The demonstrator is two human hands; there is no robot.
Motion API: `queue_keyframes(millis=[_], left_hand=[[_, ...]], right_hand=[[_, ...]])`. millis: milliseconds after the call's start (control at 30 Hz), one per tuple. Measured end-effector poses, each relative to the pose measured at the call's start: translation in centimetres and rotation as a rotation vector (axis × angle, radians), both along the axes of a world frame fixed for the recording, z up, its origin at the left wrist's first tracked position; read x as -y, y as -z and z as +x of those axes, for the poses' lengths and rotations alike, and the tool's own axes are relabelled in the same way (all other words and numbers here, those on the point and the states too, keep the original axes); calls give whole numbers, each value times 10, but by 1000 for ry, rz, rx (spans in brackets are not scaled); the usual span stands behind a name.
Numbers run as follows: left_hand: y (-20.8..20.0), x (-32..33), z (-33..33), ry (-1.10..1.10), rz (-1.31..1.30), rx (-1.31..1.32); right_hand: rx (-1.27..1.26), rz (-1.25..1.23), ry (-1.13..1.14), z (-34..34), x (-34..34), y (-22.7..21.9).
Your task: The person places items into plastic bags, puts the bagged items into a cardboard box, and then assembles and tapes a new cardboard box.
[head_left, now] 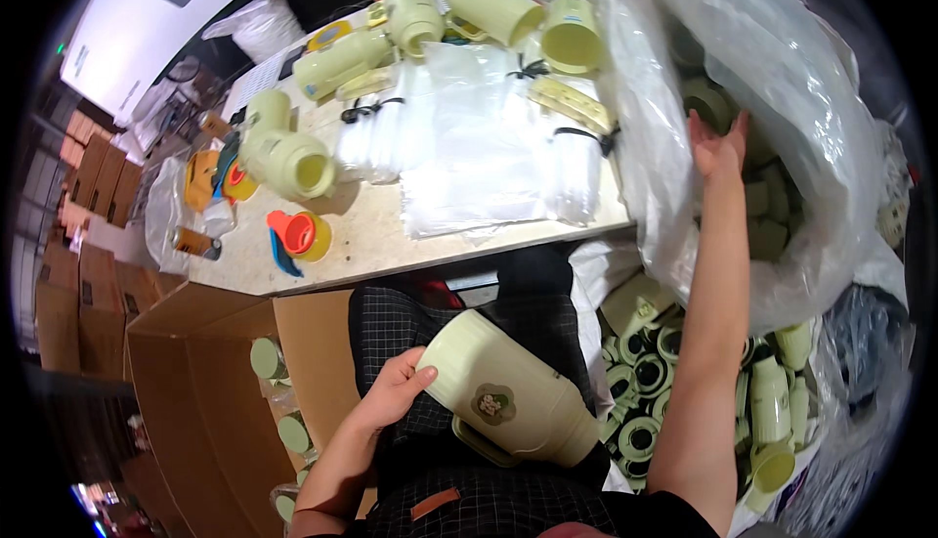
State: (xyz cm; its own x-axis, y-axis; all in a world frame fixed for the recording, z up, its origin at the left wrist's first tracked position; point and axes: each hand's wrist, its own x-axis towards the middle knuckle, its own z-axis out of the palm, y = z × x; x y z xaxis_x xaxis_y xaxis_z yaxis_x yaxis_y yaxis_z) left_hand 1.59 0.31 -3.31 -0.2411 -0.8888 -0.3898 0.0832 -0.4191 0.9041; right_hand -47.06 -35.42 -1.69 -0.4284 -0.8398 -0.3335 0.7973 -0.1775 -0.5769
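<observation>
A pale green thermos jug body (513, 391) with a flower emblem and a side handle lies tilted across my lap. My left hand (399, 388) grips it by its wide end, thumb on top. My right arm reaches into a large clear plastic bag (630, 137) at the right. Inside it, my right hand (719, 150) has its fingers apart at a round green part (705, 103); part of the fingers is hidden. More green pieces (767, 196) lie deeper in the bag.
The table (376, 255) holds several green jug bodies (337, 62), clear plastic bags (469, 137) and tape rolls (307, 236). An open carton (200, 391) with green-topped items stands at my left. Below the bag, a white sack holds green ring-shaped parts (640, 435).
</observation>
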Motion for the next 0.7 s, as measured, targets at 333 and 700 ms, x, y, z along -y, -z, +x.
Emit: queue_keyframes(millis=[333, 700], left_hand=[[22, 19, 20, -742, 36, -360], [27, -24, 54, -600, 257, -259]], right_hand=[[-637, -29, 60, 91, -177, 30], [-1599, -988, -581, 204, -304, -40]])
